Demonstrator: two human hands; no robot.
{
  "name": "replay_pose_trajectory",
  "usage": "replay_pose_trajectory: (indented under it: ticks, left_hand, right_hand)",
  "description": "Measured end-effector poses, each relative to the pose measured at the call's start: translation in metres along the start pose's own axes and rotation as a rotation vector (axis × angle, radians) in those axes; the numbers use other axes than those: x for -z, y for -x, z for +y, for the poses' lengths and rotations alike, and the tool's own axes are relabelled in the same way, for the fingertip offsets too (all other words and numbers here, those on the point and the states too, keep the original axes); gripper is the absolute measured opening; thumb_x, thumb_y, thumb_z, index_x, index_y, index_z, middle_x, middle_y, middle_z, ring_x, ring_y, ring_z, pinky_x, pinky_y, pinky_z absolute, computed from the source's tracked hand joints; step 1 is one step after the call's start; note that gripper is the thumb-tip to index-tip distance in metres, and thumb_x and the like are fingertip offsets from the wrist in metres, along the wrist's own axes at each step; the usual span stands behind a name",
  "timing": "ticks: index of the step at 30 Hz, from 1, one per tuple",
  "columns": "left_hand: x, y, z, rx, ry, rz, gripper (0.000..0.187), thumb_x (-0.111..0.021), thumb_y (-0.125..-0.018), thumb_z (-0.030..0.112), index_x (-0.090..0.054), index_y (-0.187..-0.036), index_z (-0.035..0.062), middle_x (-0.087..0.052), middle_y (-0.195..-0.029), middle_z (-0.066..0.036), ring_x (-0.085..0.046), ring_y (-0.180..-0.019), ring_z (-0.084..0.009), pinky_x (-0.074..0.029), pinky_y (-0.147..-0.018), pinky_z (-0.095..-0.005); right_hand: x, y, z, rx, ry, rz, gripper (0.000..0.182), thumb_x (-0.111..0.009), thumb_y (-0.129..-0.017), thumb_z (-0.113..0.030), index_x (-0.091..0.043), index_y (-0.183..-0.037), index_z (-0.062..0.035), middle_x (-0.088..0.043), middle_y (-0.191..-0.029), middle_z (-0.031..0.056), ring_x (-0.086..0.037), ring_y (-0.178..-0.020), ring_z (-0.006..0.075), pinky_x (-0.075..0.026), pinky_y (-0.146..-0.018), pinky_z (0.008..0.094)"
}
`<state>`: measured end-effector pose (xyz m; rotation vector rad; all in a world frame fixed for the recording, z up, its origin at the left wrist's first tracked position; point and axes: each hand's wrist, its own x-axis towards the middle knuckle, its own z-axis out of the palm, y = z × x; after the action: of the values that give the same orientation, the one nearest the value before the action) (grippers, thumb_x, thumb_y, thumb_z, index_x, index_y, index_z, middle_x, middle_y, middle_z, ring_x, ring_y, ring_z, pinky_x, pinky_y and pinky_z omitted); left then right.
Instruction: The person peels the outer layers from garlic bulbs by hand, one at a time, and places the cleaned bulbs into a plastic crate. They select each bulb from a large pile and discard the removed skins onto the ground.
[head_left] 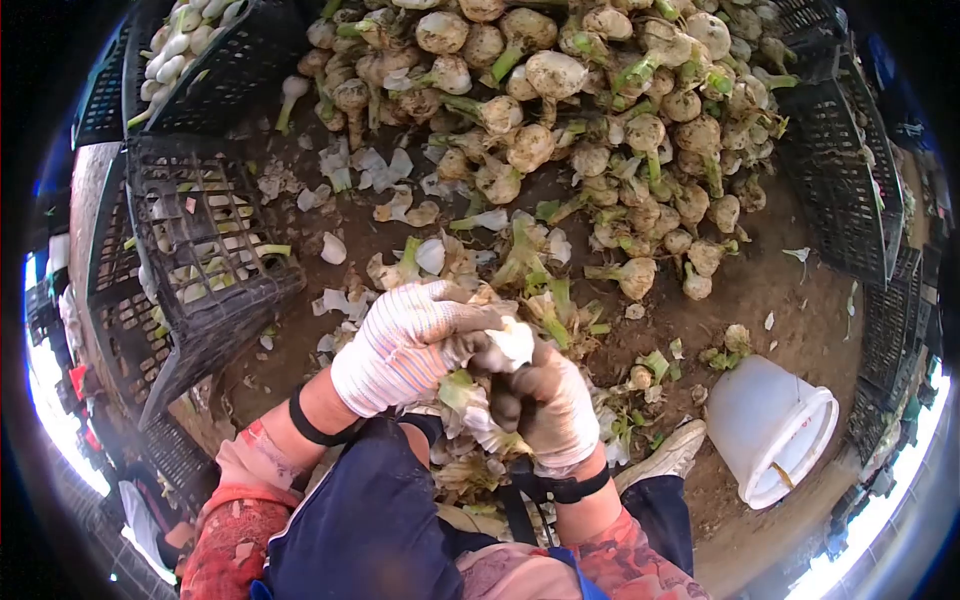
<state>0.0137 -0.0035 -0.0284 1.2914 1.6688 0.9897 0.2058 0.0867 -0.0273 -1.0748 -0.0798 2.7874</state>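
Note:
A white, partly peeled garlic bulb (512,342) is between my two gloved hands, above the scraps on the ground. My left hand (405,338), in a striped white glove with dirty fingertips, is closed on the bulb from the left. Dark, soiled glove fingers of my right hand (558,408) curl against its lower right side. Loose skins and a green stalk piece (457,390) show just below the fingers. Cut stalks and leafy trimmings (525,255) lie right beyond my hands.
A large heap of unpeeled garlic bulbs (555,75) covers the far ground. Black plastic crates stand at the left (190,220) and right (835,150); one at the upper left holds white bulbs (180,45). A white bucket (765,425) lies tipped near my shoe (668,452).

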Motion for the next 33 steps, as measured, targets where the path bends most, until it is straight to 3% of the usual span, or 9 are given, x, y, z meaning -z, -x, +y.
replay_pose_trajectory:
  ticks: [5, 10, 13, 16, 20, 23, 26, 31, 33]
  left_hand:
    - [-0.005, 0.001, -0.019, 0.325, 0.367, 0.262, 0.030, -0.071, -0.093, 0.034, -0.069, -0.093, 0.0049, -0.069, -0.087, -0.008, -0.065, -0.074, -0.0210, -0.053, -0.069, -0.0318]
    - [-0.004, 0.007, -0.045, 0.729, 0.497, 0.385, 0.035, -0.060, -0.100, 0.032, -0.067, -0.088, -0.0005, -0.064, -0.075, -0.005, -0.060, -0.067, -0.0129, -0.051, -0.066, -0.0286]
    - [-0.007, 0.011, -0.040, 0.646, 0.622, 0.367, 0.024, -0.060, -0.097, 0.019, -0.069, -0.102, -0.0019, -0.068, -0.084, -0.003, -0.061, -0.073, -0.0100, -0.051, -0.072, -0.0270]
    - [-0.017, 0.008, -0.044, 0.618, 0.531, 0.294, 0.025, -0.057, -0.098, 0.014, -0.066, -0.116, -0.0009, -0.069, -0.097, -0.006, -0.065, -0.083, -0.0123, -0.054, -0.076, -0.0274]
    - [-0.031, -0.003, -0.039, 0.441, 0.499, 0.137, 0.052, -0.056, -0.090, -0.004, -0.051, -0.141, 0.0018, -0.061, -0.124, -0.008, -0.063, -0.098, -0.0142, -0.053, -0.083, -0.0289]
    - [-0.036, -0.016, -0.030, 0.399, 0.394, -0.069, 0.084, -0.072, -0.083, 0.005, -0.029, -0.156, 0.0058, -0.044, -0.150, -0.010, -0.053, -0.124, -0.0208, -0.045, -0.103, -0.0348]
    - [-0.052, -0.020, -0.020, 0.149, 0.769, -0.091, 0.097, -0.085, -0.077, 0.008, -0.028, -0.156, 0.0067, -0.041, -0.152, -0.009, -0.035, -0.141, -0.0176, -0.040, -0.111, -0.0342]
    - [-0.038, -0.004, -0.014, 0.283, 0.780, 0.037, 0.093, -0.089, -0.075, 0.021, -0.037, -0.150, 0.0034, -0.048, -0.145, -0.013, -0.046, -0.134, -0.0236, -0.039, -0.111, -0.0370]
    - [-0.024, -0.010, 0.001, 0.147, -0.080, -0.019, 0.089, -0.090, -0.068, 0.022, -0.046, -0.143, 0.0051, -0.053, -0.134, -0.018, -0.055, -0.122, -0.0329, -0.045, -0.104, -0.0394]
  right_hand:
    - [-0.054, -0.002, 0.002, 0.041, 0.368, 0.028, 0.065, -0.061, -0.082, -0.005, -0.045, -0.145, -0.0003, -0.068, -0.111, 0.0086, -0.062, -0.076, 0.0125, -0.049, -0.061, 0.0237]
    - [-0.104, -0.021, 0.025, 0.966, 1.135, -0.548, 0.083, -0.075, -0.073, -0.015, -0.041, -0.148, -0.0024, -0.058, -0.130, 0.0219, -0.058, -0.113, 0.0368, -0.046, -0.102, 0.0453]
    - [-0.023, -0.033, -0.050, 1.087, 1.663, 0.289, 0.060, -0.074, -0.077, -0.016, -0.056, -0.131, -0.0014, -0.051, -0.139, 0.0282, -0.059, -0.113, 0.0394, -0.050, -0.095, 0.0482]
    - [0.057, -0.038, -0.102, 0.456, 2.069, 1.025, 0.070, -0.073, -0.080, -0.014, -0.049, -0.145, -0.0104, -0.038, -0.150, 0.0311, -0.050, -0.128, 0.0481, -0.046, -0.106, 0.0452]
    - [0.098, -0.063, -0.104, 0.207, 2.039, 1.019, 0.060, -0.064, -0.088, -0.013, -0.046, -0.146, -0.0074, -0.050, -0.143, 0.0262, -0.058, -0.120, 0.0414, -0.051, -0.100, 0.0420]
    - [0.072, -0.037, -0.082, 0.446, 0.616, 0.427, 0.059, -0.061, -0.088, -0.003, -0.043, -0.145, 0.0021, -0.063, -0.124, 0.0144, -0.067, -0.103, 0.0234, -0.058, -0.082, 0.0336]
    - [0.016, -0.010, -0.038, 0.237, 0.254, 0.119, 0.065, -0.067, -0.089, -0.008, -0.041, -0.148, -0.0028, -0.064, -0.123, 0.0117, -0.067, -0.097, 0.0200, -0.056, -0.078, 0.0322]
    - [0.010, -0.002, -0.030, 0.226, 0.700, 0.168, 0.054, -0.073, -0.091, -0.015, -0.052, -0.138, 0.0004, -0.066, -0.117, 0.0060, -0.062, -0.101, 0.0112, -0.051, -0.089, 0.0266]
    - [-0.002, 0.000, -0.025, 0.351, 0.596, 0.113, 0.054, -0.075, -0.089, -0.014, -0.053, -0.136, 0.0013, -0.067, -0.116, 0.0069, -0.063, -0.101, 0.0115, -0.052, -0.088, 0.0266]
